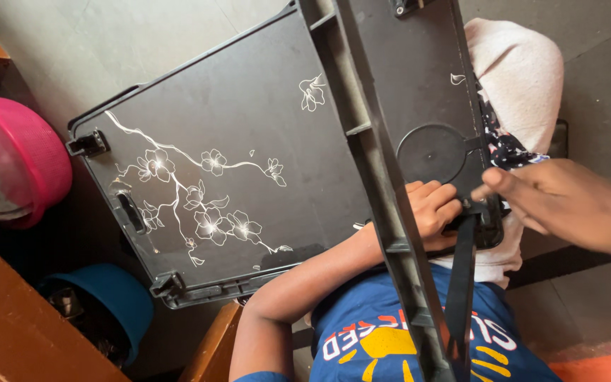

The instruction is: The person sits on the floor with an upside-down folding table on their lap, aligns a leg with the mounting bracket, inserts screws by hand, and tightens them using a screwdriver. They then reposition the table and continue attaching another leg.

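Black folding lap table, white blossom print: you had it upended over your lap. Your left hand gripped the table's edge beside the round cup recess, steadying it; your right hand pinched the folding leg just below that recess.

A folding tray table is held above the lap, a cloth behind its right end. A leg frame crosses it; the left hand is placed under it, the right hand at its right edge
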